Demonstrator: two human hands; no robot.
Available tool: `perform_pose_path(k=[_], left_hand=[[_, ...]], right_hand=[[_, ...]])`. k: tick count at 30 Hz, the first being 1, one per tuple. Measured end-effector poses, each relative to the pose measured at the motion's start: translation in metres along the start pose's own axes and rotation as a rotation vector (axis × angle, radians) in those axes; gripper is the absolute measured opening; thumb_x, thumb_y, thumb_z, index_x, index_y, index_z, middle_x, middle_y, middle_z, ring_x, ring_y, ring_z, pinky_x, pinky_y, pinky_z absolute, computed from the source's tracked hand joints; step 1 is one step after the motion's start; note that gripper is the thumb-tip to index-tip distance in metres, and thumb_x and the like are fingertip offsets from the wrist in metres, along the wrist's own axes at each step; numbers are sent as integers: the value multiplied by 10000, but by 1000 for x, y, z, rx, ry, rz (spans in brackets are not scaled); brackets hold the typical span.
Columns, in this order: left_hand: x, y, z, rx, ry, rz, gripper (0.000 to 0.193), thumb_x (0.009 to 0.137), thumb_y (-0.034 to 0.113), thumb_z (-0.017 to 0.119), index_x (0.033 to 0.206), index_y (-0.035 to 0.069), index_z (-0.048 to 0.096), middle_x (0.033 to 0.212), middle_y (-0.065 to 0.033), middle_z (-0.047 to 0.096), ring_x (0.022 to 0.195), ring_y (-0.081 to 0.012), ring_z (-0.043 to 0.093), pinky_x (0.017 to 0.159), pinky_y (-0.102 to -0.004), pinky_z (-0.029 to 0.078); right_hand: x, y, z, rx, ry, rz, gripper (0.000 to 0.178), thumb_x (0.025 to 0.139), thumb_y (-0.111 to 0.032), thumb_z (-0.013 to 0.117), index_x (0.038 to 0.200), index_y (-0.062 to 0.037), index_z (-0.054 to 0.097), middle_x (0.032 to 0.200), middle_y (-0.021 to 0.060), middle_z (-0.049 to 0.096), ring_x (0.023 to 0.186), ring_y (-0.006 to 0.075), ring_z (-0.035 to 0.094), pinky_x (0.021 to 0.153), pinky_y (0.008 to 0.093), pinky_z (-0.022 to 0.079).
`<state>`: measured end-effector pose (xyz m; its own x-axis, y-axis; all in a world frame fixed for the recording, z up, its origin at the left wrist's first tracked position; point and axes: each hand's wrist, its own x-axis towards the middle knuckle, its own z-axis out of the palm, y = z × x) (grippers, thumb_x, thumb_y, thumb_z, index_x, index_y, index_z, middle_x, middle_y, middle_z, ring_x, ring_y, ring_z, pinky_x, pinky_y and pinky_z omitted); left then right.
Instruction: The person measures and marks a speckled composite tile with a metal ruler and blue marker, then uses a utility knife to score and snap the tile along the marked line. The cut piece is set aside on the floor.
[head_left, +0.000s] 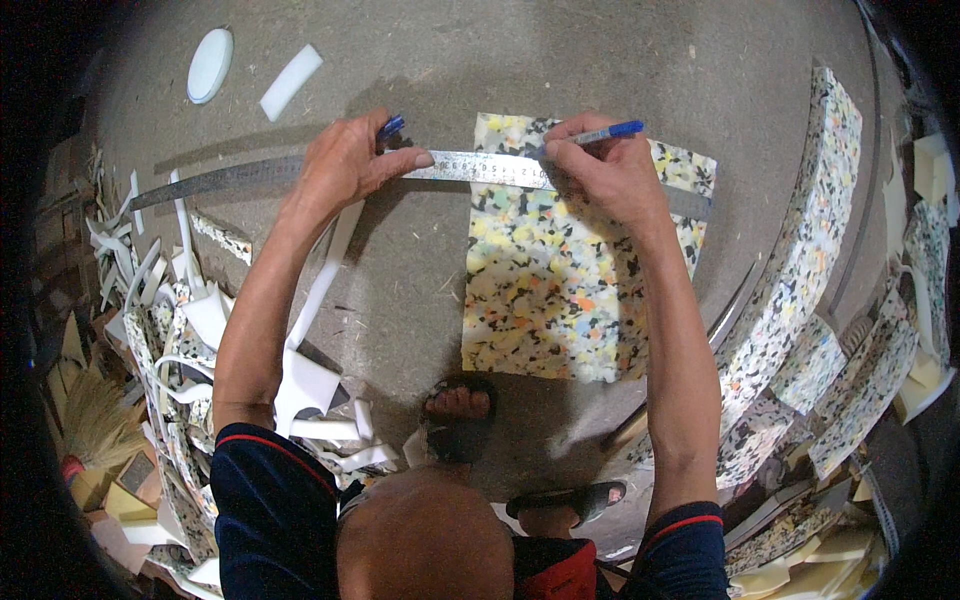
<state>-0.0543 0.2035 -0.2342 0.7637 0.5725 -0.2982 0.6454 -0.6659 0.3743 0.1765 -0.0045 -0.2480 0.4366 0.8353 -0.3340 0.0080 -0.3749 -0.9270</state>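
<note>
1. Fingers [577,160] of our right hand [622,178]: pressed together, pinching a blue-capped pen [607,133], its point at the ruler [450,165], by the far edge. Whether it touches, we cannot tell.
2. Our left hand [350,160]: thumb stretched toward 3 o'clock on top of the ruler, other fingers bent and partly hidden; a blue pen-like thing [391,127] sticks out there.
3. Ruler: long axis runs 9 to 3 o'clock, looking bowed, across the far part of the speckled foam sheet [550,290].
4. Sheet: on the floor [400,290], most of it toward 6 o'clock from our right fingertips, a narrow strip toward 12 beyond the ruler.
5. Nearer hand: our right, over the sheet. Our left sits at 9 o'clock from it, off the sheet.
6. Our judgement: what counts is pen point against ruler edge, with the left thumb steadying.
</note>
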Motion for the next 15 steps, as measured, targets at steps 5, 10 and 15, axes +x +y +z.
perform_pose_path(k=[5,10,15], left_hand=[[0,-2,1,-19,-22,-14,471,805,499,820,835,54,670,566,-47,558,491,-162,551,447,-321,431],[-4,-1,1,2,4,7,505,805,526,812,831,45,662,583,-57,567,519,-177,564,475,-349,445],[-4,1,-5,6,-21,-9,557,818,560,790,830,21,649,642,-90,588,586,-205,563,544,-393,461]], right_hand=[[0,4,6,-3,92,-86,225,866,-224,738,922,-6,748,710,21,679,616,101,575,568,282,462],[-3,3,6,0,57,0,230,858,-219,741,921,2,749,692,41,676,631,99,577,568,291,463],[-3,0,7,129,159,-51,200,878,-194,735,945,-6,740,726,38,666,640,94,589,554,275,491]])
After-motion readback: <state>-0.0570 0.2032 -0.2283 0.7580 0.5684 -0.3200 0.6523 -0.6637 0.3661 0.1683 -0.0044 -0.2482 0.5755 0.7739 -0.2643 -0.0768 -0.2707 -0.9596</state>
